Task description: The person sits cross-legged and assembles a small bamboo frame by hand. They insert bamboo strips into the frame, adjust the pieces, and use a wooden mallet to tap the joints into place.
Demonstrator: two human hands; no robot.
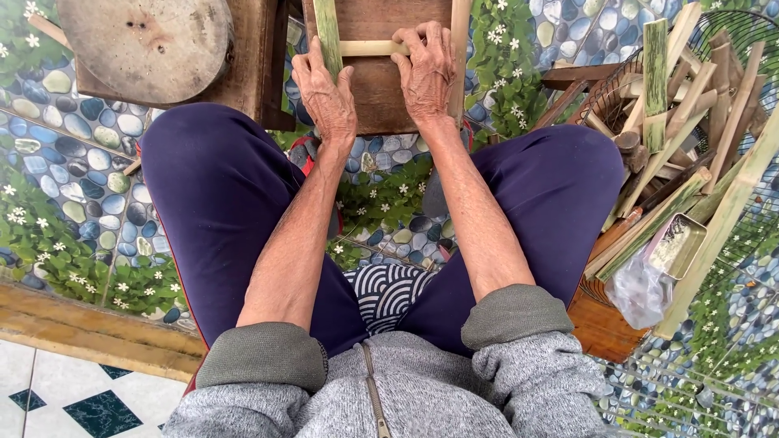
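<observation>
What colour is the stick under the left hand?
The stick under the left hand is green with paler streaks, seen best in the head view.

"Could you see the whole wooden board (377, 89)?"

"No, the top edge cut it off, and the green strip (327, 36) too. The hands covered the crosspiece's (369, 48) ends."

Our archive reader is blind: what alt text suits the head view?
Seated person's left hand and right hand press a pale bamboo crosspiece between two upright bamboo strips on a brown wooden board; wire basket of cut bamboo sticks at right.
</observation>
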